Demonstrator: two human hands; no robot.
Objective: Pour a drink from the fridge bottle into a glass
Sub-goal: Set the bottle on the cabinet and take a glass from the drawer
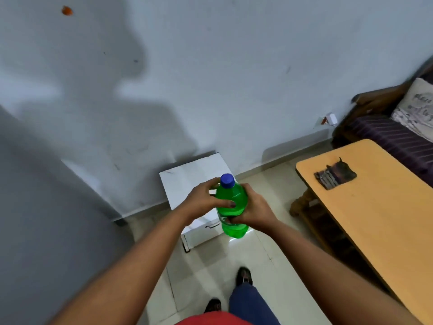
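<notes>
A red shirt hem (212, 319) nearest, 2 hands, left hand (204, 202) and right hand (254, 213), clasp the capped green bottle (232, 207) mid-air left of the table (375, 207) (no glass visible), so carrying seems underway; next, find one

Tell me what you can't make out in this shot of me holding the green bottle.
All in the head view:
- Bottle label: covered by the right hand.
- Glass: none in view.
- Fridge: cut off by the left edge; door state unclear.
- Dark item on the table: too blurred to identify.
- Cap: sealed or loosened, can't tell.
</notes>
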